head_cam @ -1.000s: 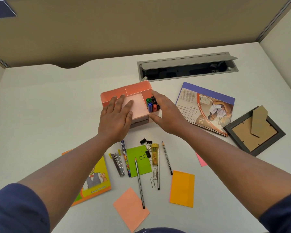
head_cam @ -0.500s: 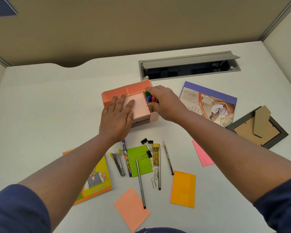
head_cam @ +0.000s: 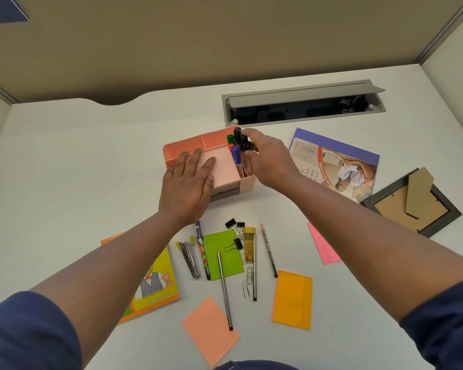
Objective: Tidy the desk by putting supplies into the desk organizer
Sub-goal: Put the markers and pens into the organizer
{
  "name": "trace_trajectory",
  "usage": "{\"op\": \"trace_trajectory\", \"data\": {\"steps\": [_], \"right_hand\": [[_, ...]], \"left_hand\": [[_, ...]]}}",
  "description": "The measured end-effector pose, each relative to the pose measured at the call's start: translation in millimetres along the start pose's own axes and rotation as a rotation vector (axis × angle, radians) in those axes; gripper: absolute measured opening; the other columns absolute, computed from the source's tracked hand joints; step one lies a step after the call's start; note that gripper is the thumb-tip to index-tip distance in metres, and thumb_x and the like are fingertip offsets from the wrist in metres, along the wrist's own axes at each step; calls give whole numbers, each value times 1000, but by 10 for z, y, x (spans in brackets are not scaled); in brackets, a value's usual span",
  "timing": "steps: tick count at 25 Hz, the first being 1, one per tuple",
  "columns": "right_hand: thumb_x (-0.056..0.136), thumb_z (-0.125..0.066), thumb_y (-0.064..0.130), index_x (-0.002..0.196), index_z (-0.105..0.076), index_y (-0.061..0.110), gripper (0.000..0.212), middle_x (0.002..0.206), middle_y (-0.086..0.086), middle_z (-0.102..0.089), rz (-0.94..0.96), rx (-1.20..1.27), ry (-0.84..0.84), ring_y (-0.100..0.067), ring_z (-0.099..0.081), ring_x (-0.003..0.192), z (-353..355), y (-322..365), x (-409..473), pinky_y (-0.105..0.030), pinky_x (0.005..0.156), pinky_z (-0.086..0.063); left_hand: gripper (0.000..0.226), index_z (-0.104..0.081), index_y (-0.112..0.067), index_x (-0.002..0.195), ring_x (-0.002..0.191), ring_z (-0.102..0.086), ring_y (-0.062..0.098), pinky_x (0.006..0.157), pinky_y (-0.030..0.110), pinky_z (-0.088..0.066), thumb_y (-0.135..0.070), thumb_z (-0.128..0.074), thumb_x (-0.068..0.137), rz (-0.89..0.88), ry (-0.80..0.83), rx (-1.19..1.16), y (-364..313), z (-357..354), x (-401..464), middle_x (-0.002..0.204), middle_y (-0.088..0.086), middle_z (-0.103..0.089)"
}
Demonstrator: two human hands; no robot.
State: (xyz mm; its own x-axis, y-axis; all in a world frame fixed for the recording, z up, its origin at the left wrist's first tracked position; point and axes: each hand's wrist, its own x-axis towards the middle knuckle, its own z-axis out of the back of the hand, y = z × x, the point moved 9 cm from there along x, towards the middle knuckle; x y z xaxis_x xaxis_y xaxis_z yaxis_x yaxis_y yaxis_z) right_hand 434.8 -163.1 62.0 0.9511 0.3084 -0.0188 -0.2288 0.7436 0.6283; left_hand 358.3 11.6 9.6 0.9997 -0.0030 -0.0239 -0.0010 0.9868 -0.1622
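Note:
A pink desk organizer (head_cam: pixel 217 141) stands mid-desk. My left hand (head_cam: pixel 187 182) lies flat on its front left corner, fingers apart, holding nothing. My right hand (head_cam: pixel 267 158) is at the organizer's right compartment, fingers closed on black markers (head_cam: pixel 239 140) raised above the rim. A blue marker (head_cam: pixel 235 153) and a green marker (head_cam: pixel 230 138) stand in that compartment. Near me lie pencils (head_cam: pixel 224 287), binder clips (head_cam: pixel 234 225), a stapler (head_cam: pixel 189 259), a patterned pen (head_cam: pixel 202 249), a yellow lead box (head_cam: pixel 249 244), paper clips (head_cam: pixel 247 283) and a green sticky note (head_cam: pixel 222 255).
More sticky notes lie near me: orange (head_cam: pixel 293 299), salmon (head_cam: pixel 210 331), pink (head_cam: pixel 322 245). An exercise book (head_cam: pixel 155 284) is at left. A calendar (head_cam: pixel 337 161) and a face-down picture frame (head_cam: pixel 412 202) are at right. An open cable slot (head_cam: pixel 302 106) sits behind.
My right hand moved from the organizer's right front side up to its marker compartment and closed on black markers, lifting them. My left hand stayed on the organizer.

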Motion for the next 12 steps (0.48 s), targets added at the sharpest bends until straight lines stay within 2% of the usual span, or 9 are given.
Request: {"op": "trace_trajectory", "data": {"steps": [2,6,8,10,12], "right_hand": [[102,-53,15,145,-45,24,46,126,-5,-67,-7,35,-17,-21,-62,114,44,0,0,-18,69,-41],[101,-55,17,140,-48,22,40,125,-5,-68,13,68,-40,-22,-66,109,61,19,-6,-17,69,-43],[99,-58,16,141,-48,23,43,126,-5,-67,23,42,-21,-21,-66,105,29,6,-12,-20,71,-48],[96,-61,10,144,-46,23,52,131,-5,-62,5,48,-20,-17,-66,96,24,-35,-21,-29,78,-55],[94,-61,5,144,-46,23,55,137,-4,-55,-24,85,-57,-13,-65,87,62,-81,-27,-26,75,-55]], "left_hand": [[58,-28,-33,155,154,-9,28,121,51,-16,-50,-11,102,-3,0,-1,-3,4,1,168,0,-14],[59,-28,-33,155,154,-10,28,121,51,-17,-50,-10,102,-2,-2,-6,-4,7,-8,168,1,-15],[59,-28,-33,155,154,-10,28,121,51,-17,-50,-11,102,-2,-1,-7,-2,5,-4,168,0,-15],[58,-28,-33,155,154,-9,28,120,51,-17,-50,-11,102,-4,3,-4,-6,1,-1,168,0,-14],[58,-28,-33,155,154,-10,28,120,51,-18,-50,-12,102,-4,0,-1,-2,6,-1,168,0,-14]]}}
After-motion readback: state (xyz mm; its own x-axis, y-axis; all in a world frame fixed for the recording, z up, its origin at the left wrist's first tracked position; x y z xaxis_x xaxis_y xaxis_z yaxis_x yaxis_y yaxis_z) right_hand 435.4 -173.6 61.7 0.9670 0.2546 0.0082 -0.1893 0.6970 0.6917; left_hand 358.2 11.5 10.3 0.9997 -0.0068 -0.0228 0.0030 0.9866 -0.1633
